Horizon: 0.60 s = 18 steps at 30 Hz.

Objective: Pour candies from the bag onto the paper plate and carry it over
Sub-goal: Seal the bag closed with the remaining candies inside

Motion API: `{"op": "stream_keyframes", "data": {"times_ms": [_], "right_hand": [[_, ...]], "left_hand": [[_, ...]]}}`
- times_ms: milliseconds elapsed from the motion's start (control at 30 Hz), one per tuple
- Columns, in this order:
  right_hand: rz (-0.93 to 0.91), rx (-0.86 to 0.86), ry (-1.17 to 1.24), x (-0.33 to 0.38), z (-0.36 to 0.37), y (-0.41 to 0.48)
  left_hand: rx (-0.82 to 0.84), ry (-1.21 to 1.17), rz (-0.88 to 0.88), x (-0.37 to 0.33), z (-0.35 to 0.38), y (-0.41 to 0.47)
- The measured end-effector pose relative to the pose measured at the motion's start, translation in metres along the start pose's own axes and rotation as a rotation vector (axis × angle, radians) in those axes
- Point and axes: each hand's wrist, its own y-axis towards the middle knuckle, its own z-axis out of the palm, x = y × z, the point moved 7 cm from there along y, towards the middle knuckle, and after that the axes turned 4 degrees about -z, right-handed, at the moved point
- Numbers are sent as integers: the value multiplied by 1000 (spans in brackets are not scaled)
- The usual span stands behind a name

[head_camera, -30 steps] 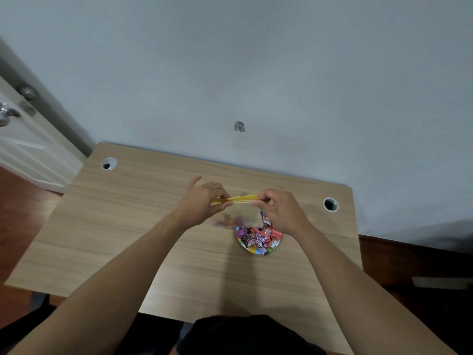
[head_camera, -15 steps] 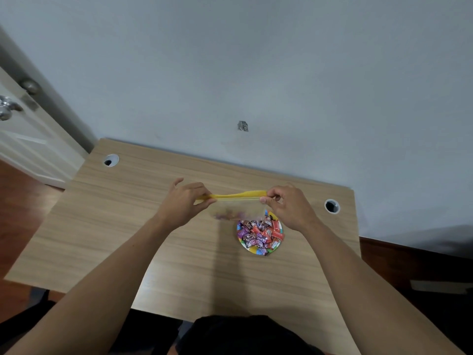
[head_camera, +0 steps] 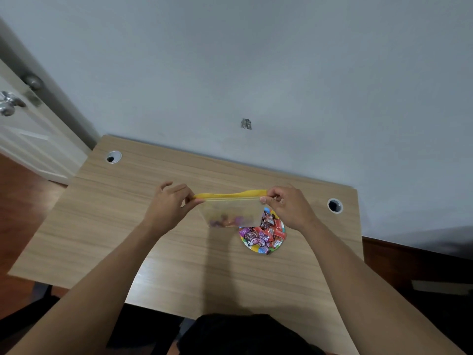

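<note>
A clear zip bag [head_camera: 230, 211] with a yellow top strip hangs upright above the desk, stretched flat between both hands. My left hand [head_camera: 166, 208] pinches its left top corner and my right hand [head_camera: 289, 208] pinches its right top corner. A few candies lie blurred at the bottom of the bag. Just below and to the right sits a small colourful paper plate [head_camera: 252, 248] heaped with several wrapped candies [head_camera: 263, 234] in red and purple. The bag's lower right corner overlaps the plate's far edge in view.
The wooden desk [head_camera: 128, 226] stands against a grey wall, with a cable hole [head_camera: 112, 157] at the back left and another cable hole [head_camera: 334, 205] at the back right. A white door with a metal knob [head_camera: 7, 103] is at the far left.
My hands have drawn apart along the yellow strip, so the bag is now stretched wide and flat. The bag has shifted slightly left, off the plate.
</note>
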Motion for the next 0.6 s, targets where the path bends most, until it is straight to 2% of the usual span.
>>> {"op": "stream_keyframes", "data": {"times_ms": [200,433,600], "right_hand": [[-16,116,106,17,42,-12],[-24,333,24,19,120,-22],[-28,325,-11,18,147,-21]], "left_hand": [[40,9,-40,38,1,-21],[133,2,-94,81,16,-56],[201,-48,-218,94,15,-63]]}}
